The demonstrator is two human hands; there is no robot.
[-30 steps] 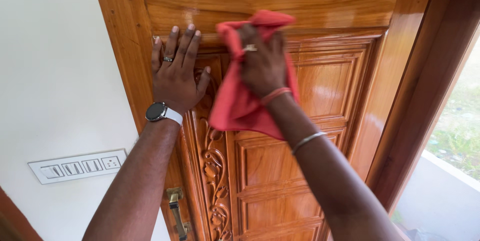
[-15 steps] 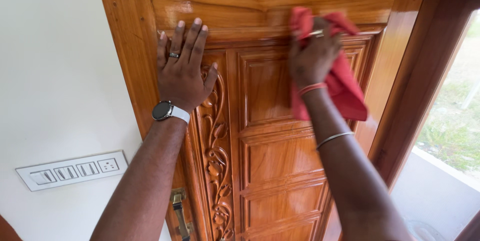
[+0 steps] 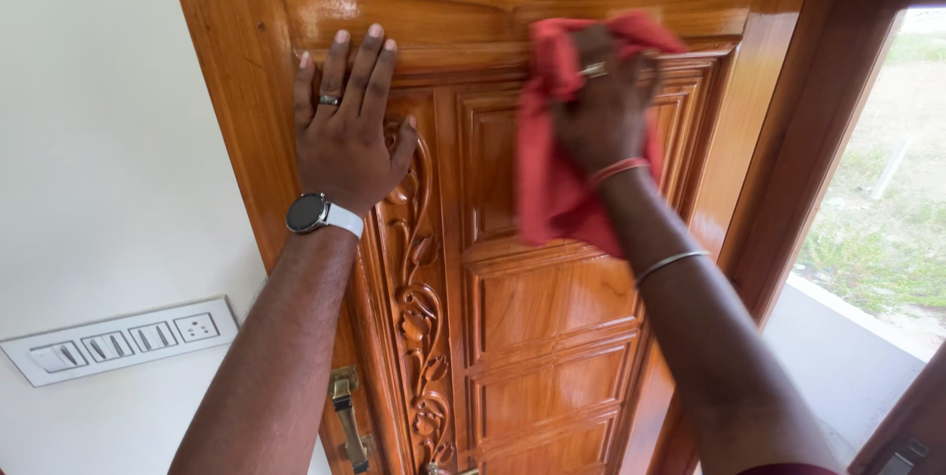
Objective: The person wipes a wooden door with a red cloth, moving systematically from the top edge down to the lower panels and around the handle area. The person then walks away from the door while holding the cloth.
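Cloth (image 3: 552, 174), bunched in the right hand (image 3: 601, 115), had slid back left along the door (image 3: 552, 307) moulding; left hand (image 3: 345, 135) stayed spread flat

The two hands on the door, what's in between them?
In the head view, only door wood: a carved vine strip and a panel edge separate the flat left hand from the right hand clutching the red cloth.

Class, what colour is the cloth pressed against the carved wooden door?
Red cloth, gripped by the right hand; head view.
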